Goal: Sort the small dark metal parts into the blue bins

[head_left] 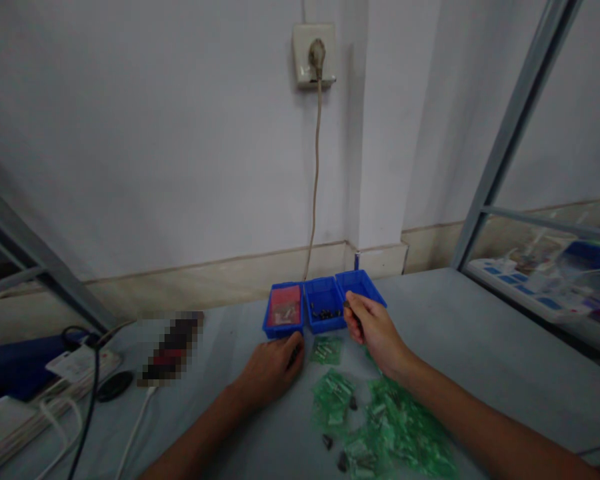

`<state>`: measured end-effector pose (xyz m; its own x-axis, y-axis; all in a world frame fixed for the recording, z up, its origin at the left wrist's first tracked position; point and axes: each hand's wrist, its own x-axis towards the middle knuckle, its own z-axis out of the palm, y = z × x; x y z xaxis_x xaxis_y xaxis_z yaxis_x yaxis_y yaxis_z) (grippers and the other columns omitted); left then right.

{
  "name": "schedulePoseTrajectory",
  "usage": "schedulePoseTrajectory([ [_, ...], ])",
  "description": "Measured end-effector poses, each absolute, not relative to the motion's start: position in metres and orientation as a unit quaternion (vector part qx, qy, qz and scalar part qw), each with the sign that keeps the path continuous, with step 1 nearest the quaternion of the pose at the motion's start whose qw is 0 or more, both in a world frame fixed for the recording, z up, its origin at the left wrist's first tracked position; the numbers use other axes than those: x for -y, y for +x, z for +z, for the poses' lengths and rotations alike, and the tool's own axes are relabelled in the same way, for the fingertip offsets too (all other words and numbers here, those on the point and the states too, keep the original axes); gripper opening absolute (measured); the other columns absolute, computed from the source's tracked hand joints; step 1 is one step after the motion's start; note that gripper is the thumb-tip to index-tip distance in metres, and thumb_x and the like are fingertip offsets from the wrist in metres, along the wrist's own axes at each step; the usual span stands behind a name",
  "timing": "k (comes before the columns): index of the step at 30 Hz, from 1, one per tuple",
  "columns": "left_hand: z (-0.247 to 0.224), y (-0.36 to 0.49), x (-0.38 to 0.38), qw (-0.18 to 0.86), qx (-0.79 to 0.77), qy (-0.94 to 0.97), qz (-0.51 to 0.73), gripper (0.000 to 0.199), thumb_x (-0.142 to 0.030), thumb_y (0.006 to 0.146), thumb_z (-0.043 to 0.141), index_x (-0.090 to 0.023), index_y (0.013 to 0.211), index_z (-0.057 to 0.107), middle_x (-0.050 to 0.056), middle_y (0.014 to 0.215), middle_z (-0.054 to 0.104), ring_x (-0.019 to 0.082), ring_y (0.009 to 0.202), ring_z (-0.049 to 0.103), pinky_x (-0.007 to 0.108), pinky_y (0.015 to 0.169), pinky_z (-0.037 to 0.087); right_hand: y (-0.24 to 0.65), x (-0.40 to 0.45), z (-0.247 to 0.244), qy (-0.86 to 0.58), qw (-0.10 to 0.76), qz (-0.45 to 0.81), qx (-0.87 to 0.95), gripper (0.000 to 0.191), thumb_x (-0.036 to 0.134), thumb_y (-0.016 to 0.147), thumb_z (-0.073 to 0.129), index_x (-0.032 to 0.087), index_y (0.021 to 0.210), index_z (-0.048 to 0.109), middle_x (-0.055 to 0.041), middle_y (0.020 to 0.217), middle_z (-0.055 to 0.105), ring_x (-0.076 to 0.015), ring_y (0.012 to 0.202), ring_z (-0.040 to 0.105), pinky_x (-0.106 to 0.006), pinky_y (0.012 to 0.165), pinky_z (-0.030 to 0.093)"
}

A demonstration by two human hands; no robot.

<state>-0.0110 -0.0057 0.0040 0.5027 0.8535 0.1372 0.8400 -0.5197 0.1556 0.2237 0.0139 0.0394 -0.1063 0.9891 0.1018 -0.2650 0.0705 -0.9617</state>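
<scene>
My left hand point(276, 361) rests on the table with its fingers curled, just in front of the left blue bin point(267, 328), which holds a pink sheet point(285, 297) and a clear packet. Whatever is in that hand, if anything, is hidden. My right hand point(373, 330) is raised in a pinch before the right blue bin point(361, 282); a small dark spot shows at its fingertips, too small to name. Small dark metal parts point(326, 313) lie in the middle blue bin point(321, 289). Between my hands sits a small green packet point(326, 349) with metal pieces.
A heap of green packets point(413, 427) spreads under my right forearm, with more packets point(333, 393) beside it. Loose dark parts point(327, 441) lie near them. At left are a pixelated object point(173, 350), cables and a power strip point(25, 423). Metal frame bars point(517, 127) flank the table.
</scene>
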Motion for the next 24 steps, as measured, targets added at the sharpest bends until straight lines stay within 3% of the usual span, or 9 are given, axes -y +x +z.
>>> schedulePoseTrajectory([
  [7, 0.0068, -0.0107, 0.0059, 0.044, -0.493, 0.864, 0.095, 0.012, -0.032, 0.101, 0.04, -0.025, 0.101, 0.05, 0.002, 0.091, 0.07, 0.019, 0.079, 0.067, 0.027, 0.066, 0.044, 0.2241, -0.0159, 0.0372, -0.348, 0.556, 0.613, 0.439, 0.051, 0.065, 0.084, 0.064, 0.021, 0.064, 0.047, 0.009, 0.05, 0.035, -0.0067, 0.039, 0.024, -0.022, 0.037, 0.019],
  [24, 0.0038, -0.0107, 0.0055, 0.036, -0.491, 0.865, 0.097, 0.014, -0.032, 0.101, 0.038, -0.025, 0.103, 0.05, 0.003, 0.092, 0.069, 0.02, 0.079, 0.066, 0.028, 0.067, 0.044, 0.2235, -0.0132, 0.039, -0.361, 0.588, 0.531, 0.492, 0.038, 0.057, 0.087, 0.064, 0.021, 0.08, 0.058, 0.0039, 0.068, 0.054, -0.007, 0.043, 0.039, -0.019, 0.035, 0.029],
])
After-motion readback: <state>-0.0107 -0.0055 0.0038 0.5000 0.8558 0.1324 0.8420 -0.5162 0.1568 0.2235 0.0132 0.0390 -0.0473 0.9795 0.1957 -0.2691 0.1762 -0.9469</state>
